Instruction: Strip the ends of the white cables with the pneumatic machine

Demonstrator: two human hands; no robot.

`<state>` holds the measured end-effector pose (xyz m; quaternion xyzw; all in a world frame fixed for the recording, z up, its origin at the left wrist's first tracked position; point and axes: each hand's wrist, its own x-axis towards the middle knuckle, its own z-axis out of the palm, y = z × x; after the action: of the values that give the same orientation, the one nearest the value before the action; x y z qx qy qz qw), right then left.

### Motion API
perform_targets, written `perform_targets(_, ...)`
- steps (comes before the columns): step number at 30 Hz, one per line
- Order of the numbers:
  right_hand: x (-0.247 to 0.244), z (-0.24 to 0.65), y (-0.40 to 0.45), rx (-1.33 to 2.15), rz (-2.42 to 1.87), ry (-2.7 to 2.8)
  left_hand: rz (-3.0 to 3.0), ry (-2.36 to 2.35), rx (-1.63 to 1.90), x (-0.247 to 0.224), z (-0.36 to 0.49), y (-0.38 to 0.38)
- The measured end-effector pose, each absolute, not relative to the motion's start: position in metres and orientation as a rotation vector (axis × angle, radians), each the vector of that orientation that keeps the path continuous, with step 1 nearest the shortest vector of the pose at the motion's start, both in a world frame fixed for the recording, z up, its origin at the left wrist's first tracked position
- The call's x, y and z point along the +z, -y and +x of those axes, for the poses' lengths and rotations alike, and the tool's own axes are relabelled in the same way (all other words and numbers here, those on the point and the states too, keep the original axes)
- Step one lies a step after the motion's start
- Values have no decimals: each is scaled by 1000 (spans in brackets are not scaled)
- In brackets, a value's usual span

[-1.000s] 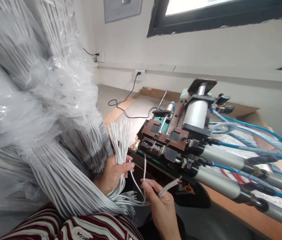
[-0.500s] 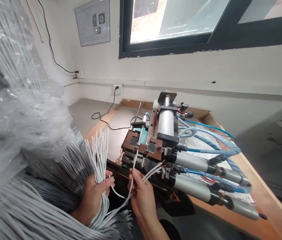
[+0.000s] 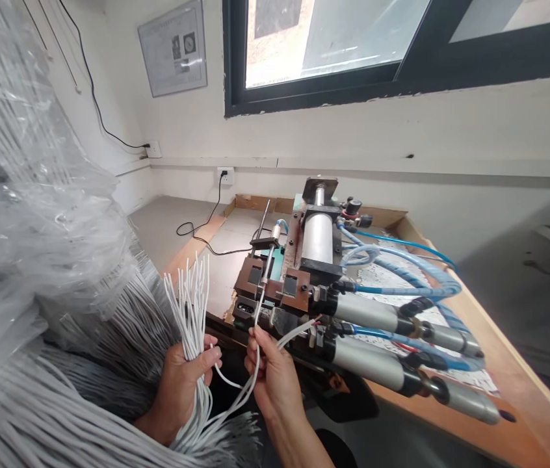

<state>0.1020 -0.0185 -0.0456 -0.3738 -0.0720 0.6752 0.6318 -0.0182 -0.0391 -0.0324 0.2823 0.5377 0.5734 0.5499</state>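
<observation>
Left hand [image 3: 180, 380] wrapped round a thick bundle of white cables [image 3: 194, 318], thumb across the front, loose ends fanning upward above the fist. Right hand [image 3: 277, 374] just beside it, the two apart; thumb and fingertips pinch a single white cable [image 3: 258, 309], its upper end pointing ahead into the gap between two brown plates [image 3: 299, 302] of a machine [image 3: 321, 270]. Whether the tip touches metal, cannot tell. A few more cables [image 3: 294, 335] stick out of the right hand toward the right, reddish wire showing at their ends. Below and between the hands, slack cable runs in curves. Left of the left hand, a large heap of grey-white cables [image 3: 26, 403], its upper part wrapped in clear plastic [image 3: 75, 221]. Ahead and right of the right hand, the machine sits on a wooden surface [image 3: 523, 416], with silver cylinders [image 3: 367, 312] lying slantwise and blue hoses [image 3: 402, 289] looping behind them. Beyond both hands, a black cord [image 3: 211, 247] runs to a wall socket [image 3: 226, 175]. Above that, a dark-framed window [image 3: 324, 104].
</observation>
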Motion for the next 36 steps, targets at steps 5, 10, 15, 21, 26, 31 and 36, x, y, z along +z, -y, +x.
perform_targets(5, -51, 106, 33, 1556, -829, 336, 732, -1216, 1315, -31, -17, 40)
perform_targets(10, -62, 110, 68, 1714, -780, 546, 781, -1121, 1260, -25, -14, 45)
perform_targets(15, -72, 109, 97, 1899, -833, 582, 826, -1055, 1123, -22, -15, 54)
perform_targets(21, -75, 100, 109, 2062, -765, 480, 896, -1057, 1071, -21, -21, 62)
perform_targets(26, -84, 104, 113, 2007, -876, 610, 795, -1085, 1104, -24, -23, 62)
perform_targets(31, -98, 116, 118, 1801, -1047, 929, 727, -1105, 1116, -29, -23, 60)
perform_targets(36, -88, 112, 117, 1734, -1089, 1042, 744, -1014, 981, -32, -24, 62)
